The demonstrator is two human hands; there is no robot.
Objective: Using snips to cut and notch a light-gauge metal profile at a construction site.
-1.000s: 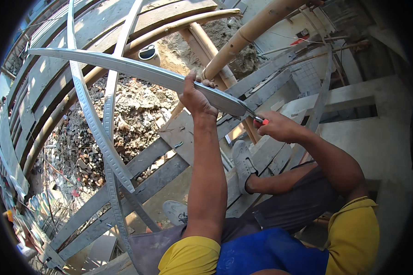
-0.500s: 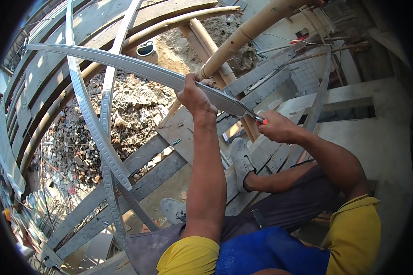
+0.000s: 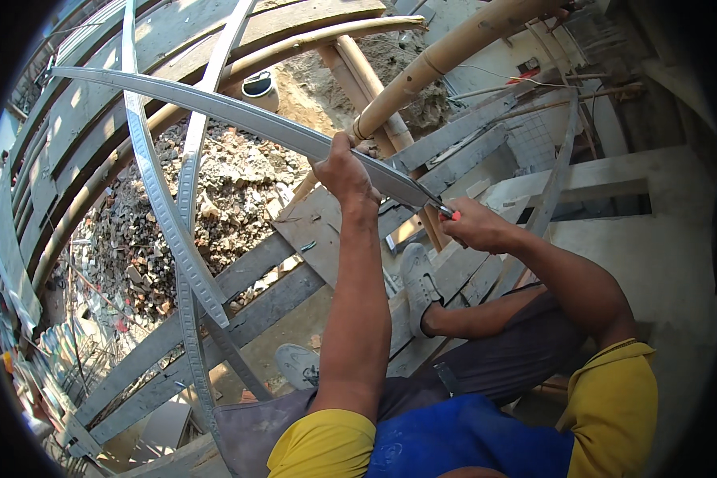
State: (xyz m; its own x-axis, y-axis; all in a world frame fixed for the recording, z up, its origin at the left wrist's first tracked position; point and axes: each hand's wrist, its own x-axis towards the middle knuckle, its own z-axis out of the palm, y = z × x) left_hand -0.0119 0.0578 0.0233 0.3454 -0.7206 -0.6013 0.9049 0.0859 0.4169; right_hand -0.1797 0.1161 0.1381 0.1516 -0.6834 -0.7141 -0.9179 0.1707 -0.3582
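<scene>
A long grey metal channel (image 3: 239, 117) runs from the upper left toward the middle, bowed by the lens. My left hand (image 3: 347, 177) is closed around it, a short way from its near end. At that end my right hand (image 3: 482, 227) is closed on red-handled tin snips (image 3: 451, 215). Their dark metal jaws lie against the channel's edge; my fingers hide most of the handles. Two more metal channels, one ribbed (image 3: 161, 179) and another (image 3: 190, 163) beside it, cross under the held one on the left.
A thick bamboo pole (image 3: 446, 60) slants just beyond my left hand. Grey planks (image 3: 251, 315) form the walkway under my shoes (image 3: 420, 279). Below on the left lies a rubble heap (image 3: 239, 171), with a bucket (image 3: 259, 89) behind it. A concrete ledge (image 3: 613, 171) is at the right.
The snips and my right hand have shifted slightly left and down along the channel's end. My left hand keeps its grip, and the whole view has moved slightly.
</scene>
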